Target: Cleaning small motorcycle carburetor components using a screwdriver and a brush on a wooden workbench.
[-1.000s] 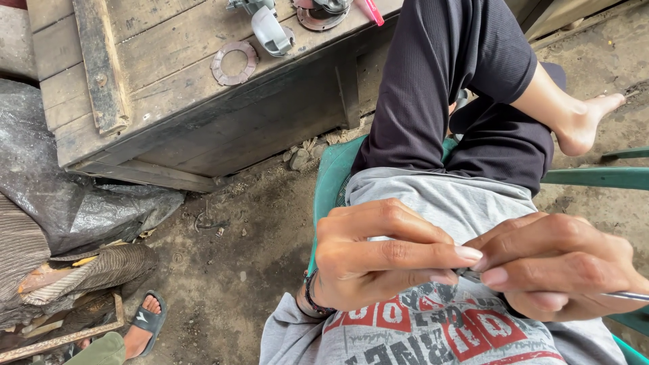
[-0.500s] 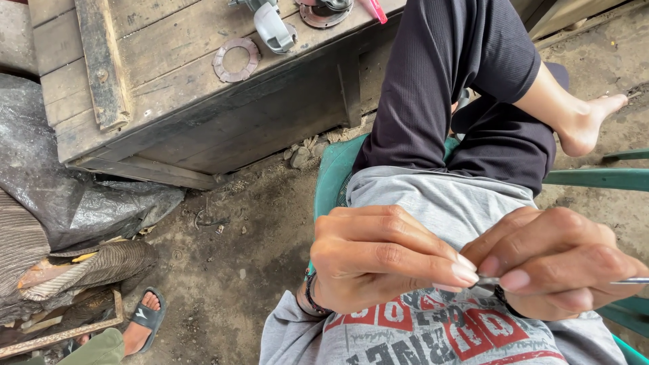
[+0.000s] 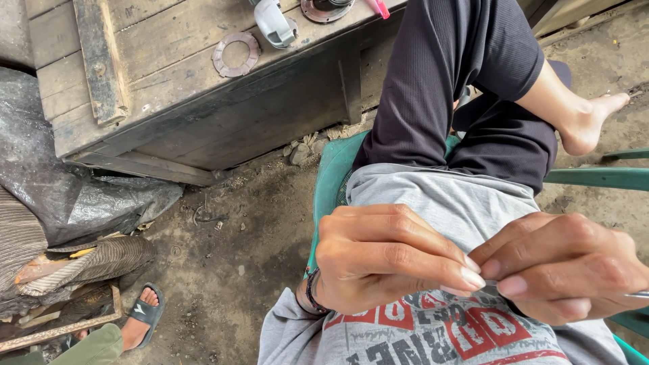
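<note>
Where fingertips meet, left hand (image 3: 392, 260) and right hand (image 3: 564, 267) grip thin metal rod (image 3: 637, 295), lying level, pointing right.

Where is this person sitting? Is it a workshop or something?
Probably a rough outdoor workshop or repair yard. A worn wooden plank bench carries a rusty metal ring and other metal parts, the ground is bare packed dirt, and a black plastic sheet covers something beside it.

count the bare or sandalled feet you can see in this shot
2. One bare foot at upper right, on the person's crossed leg. One foot in a black sandal at lower left on the dirt floor, another person's. Others may be hidden out of frame.
</note>
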